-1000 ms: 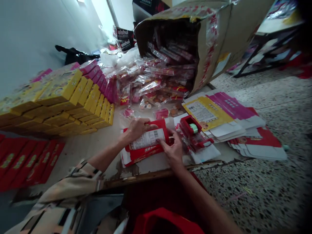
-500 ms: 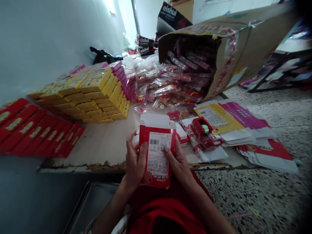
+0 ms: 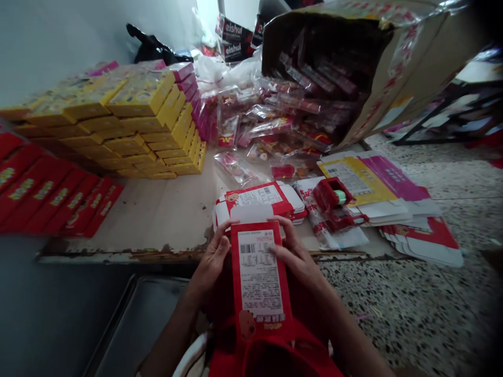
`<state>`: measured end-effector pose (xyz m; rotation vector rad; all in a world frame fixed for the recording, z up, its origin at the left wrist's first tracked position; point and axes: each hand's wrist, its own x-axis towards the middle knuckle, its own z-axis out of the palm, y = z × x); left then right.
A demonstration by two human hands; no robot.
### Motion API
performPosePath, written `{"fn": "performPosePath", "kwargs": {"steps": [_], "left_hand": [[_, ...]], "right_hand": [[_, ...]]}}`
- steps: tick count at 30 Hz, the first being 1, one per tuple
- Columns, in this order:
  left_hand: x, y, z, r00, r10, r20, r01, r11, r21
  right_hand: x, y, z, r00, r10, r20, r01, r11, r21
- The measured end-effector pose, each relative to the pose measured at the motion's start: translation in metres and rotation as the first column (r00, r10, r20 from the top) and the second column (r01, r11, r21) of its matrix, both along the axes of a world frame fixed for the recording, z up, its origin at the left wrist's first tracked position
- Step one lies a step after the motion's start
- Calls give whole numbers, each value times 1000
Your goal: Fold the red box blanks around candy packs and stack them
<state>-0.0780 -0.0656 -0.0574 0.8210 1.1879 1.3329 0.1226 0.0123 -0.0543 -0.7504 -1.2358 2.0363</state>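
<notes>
A red cardboard box (image 3: 261, 277) with a white printed label and a white end flap is held before my lap, below the table's front edge. My left hand (image 3: 212, 262) grips its upper left edge, with fingertips at the flap end. On the other side, my right hand (image 3: 294, 254) has its thumb on the label and its fingers behind the top edge. Just past my hands lies a stack of flat red-and-white cartons (image 3: 259, 196). To the right of that stack sits a red tape dispenser (image 3: 332, 193) on a plastic packet.
Yellow boxes (image 3: 137, 99) are stacked at the left, with red boxes (image 3: 51, 193) in a row before them. Clear-wrapped packets (image 3: 271, 125) spill from a tipped cardboard carton (image 3: 412, 68). Yellow and purple flat cartons (image 3: 357, 180) lie at the right. A dark tray (image 3: 137, 324) is below.
The red box has come lower and closer to my body, uncovering the carton stack behind it. Both hands have shifted to its upper end. The camera view has tilted down.
</notes>
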Motion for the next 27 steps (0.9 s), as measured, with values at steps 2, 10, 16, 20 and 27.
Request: {"fn": "performPosePath", "kwargs": {"steps": [2,10,16,20,27], "left_hand": [[-3,6,-10,1000,27,0,-27,999,-35],[4,43,-14,982,175,66,-176,984,11],[2,53,6,991,-52,-122,54,998,12],[-1,47,14,916,-15,-400,73,989,130],[9,61,25,984,40,-176,-57,994,-94]], "right_hand": [[-9,6,-15,989,-112,96,105,991,79],[-6,27,-16,917,-319,241,260,934,245],[14,38,4,942,-203,269,138,960,242],[21,31,6,886,-331,325,123,843,523],[4,38,28,890,-353,288,251,907,338]]}}
